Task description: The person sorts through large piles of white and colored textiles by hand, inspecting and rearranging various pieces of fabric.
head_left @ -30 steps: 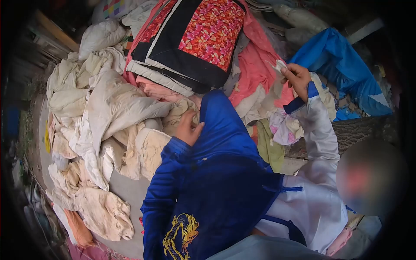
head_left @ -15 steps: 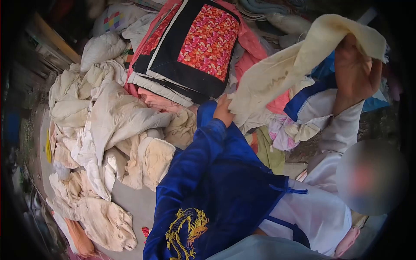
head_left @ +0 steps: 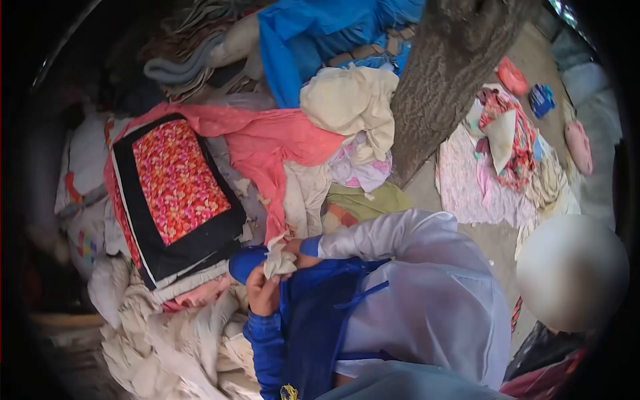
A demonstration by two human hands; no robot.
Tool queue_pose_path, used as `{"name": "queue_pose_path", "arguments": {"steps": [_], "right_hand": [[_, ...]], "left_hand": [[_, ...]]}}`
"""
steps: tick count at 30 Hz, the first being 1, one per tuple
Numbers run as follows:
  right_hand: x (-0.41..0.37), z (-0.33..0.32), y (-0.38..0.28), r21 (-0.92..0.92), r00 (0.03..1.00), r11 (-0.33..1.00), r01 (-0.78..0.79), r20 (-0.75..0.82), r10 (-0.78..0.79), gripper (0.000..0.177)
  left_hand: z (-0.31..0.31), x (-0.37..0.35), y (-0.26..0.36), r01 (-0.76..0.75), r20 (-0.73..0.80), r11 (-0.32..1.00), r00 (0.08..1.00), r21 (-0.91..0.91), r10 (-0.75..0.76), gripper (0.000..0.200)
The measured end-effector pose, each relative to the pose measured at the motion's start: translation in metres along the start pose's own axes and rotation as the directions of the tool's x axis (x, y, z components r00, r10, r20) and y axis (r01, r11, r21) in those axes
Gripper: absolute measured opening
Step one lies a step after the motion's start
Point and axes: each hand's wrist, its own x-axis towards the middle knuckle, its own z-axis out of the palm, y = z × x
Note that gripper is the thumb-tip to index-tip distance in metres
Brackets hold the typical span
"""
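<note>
A small, crumpled piece of cream cloth (head_left: 279, 261) is between my two hands, near the blue fabric of my clothing. My left hand (head_left: 263, 291), below a blue sleeve, has its fingers closed on the cloth's lower left side. From the other side my right hand (head_left: 299, 252), at the end of a white sleeve, grips the same cloth, its fingers partly hidden. Just beyond the hands lies a pink cloth (head_left: 287, 137). To the left is a folded black-bordered quilt (head_left: 180, 180) with a red floral panel.
Cream cloths (head_left: 177, 333) lie heaped at lower left. A tree trunk (head_left: 443, 73) rises behind, beside a cream bundle (head_left: 353, 100) and blue sheeting (head_left: 287, 50). Green cloth (head_left: 367, 203) lies near my right arm. Pale floral cloth (head_left: 473, 177) is on the ground at right.
The view has swung right. My hands have come together low by my body; the long cream cloth raised between them before is no longer stretched out, and a small crumpled piece shows there.
</note>
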Motion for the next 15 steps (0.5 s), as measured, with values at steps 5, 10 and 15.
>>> {"name": "queue_pose_path", "arguments": {"steps": [5,10,15], "right_hand": [[-0.051,-0.055,0.054,-0.479,0.932,0.800,-0.362,-0.164,0.323,0.040],[-0.233,-0.202,0.104,-0.534,0.508,0.139,-0.834,-0.643,0.573,0.029],[-0.545,-0.303,0.016,0.084,-0.100,-0.095,-0.992,-0.979,0.177,0.025]], "left_hand": [[-0.035,-0.020,-0.015,0.089,-0.369,0.989,0.929,0.119,-0.040,0.030],[-0.125,-0.091,-0.034,0.265,-0.673,0.920,0.740,0.289,-0.002,0.032],[-0.173,-0.217,-0.012,0.424,-0.850,0.813,0.503,0.399,0.155,0.042]]}}
